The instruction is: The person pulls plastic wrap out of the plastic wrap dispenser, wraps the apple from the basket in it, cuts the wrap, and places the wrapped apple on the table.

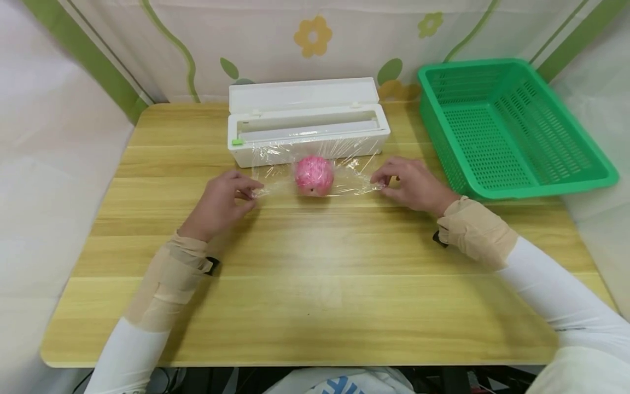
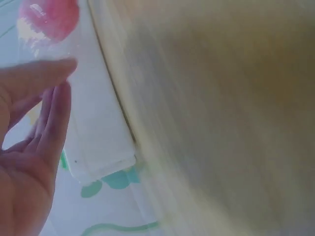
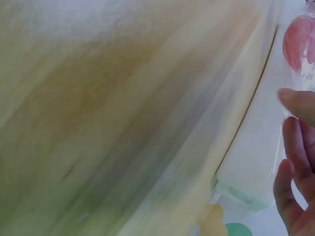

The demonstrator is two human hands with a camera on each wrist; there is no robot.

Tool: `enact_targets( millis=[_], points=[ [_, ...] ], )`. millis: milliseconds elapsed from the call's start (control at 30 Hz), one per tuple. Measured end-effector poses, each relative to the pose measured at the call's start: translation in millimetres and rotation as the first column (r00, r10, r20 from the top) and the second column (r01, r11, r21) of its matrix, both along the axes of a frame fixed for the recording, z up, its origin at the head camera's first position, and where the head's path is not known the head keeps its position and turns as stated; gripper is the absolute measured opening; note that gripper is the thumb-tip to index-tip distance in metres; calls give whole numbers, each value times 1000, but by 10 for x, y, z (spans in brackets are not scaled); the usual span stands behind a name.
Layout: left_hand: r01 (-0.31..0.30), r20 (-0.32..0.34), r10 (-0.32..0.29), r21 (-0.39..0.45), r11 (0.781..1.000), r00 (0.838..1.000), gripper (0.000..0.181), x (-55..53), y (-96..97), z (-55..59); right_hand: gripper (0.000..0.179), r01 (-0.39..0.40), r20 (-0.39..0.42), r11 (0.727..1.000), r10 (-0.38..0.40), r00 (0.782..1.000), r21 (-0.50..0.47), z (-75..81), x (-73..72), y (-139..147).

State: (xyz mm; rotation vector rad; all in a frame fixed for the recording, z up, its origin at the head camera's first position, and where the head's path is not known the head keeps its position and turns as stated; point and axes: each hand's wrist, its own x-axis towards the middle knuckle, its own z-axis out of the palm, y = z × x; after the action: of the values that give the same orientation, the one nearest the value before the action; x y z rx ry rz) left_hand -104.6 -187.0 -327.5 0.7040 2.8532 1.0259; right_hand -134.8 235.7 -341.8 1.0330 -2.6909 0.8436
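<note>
A round pink fruit-like thing (image 1: 314, 174) is wrapped in clear cling film (image 1: 351, 174), whose two ends stretch out left and right of it. My left hand (image 1: 220, 203) pinches the left end of the film between thumb and fingers. At the opposite end, my right hand (image 1: 415, 184) pinches the gathered film. Just behind the wrapped thing stands a white cling film box (image 1: 304, 97) with its lid raised, and a roll (image 1: 310, 131) lies inside. Both wrist views catch the pink thing only partly, at the frame edge.
A green plastic basket (image 1: 445, 145) stands at the back right of the wooden table (image 1: 315, 306). A small green slider (image 1: 238, 142) sits at the box's left front. Behind the table hangs a flower-patterned curtain (image 1: 270, 35).
</note>
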Motion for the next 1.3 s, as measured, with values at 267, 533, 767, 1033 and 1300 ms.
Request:
enact_targets(
  millis=[267, 533, 767, 1033, 1300],
  points=[
    [29, -290, -30, -9, 1000, 957, 11, -60, -21, -57, 17, 7, -149, 998, -17, 989, -67, -42, -22, -2],
    [190, -403, -126, 123, 974, 906, 4, -213, -76, -148, 23, -115, -107, 964, 92, 990, -241, -4, -66, 19],
    [218, -446, -125, 162, 962, 886, 11, -247, -23, -109, 15, -24, 4, 955, 27, 1000, -295, 4, -95, 8],
    [144, -458, -62, 147, 979, 887, 7, -273, 13, -98, 11, 140, 138, 926, -97, 986, -350, 16, -161, -71],
    [57, -405, -6, 112, 992, 914, 12, -288, -37, -93, 10, 194, 216, 908, -118, 969, -370, 0, -210, -86]
  ],
)
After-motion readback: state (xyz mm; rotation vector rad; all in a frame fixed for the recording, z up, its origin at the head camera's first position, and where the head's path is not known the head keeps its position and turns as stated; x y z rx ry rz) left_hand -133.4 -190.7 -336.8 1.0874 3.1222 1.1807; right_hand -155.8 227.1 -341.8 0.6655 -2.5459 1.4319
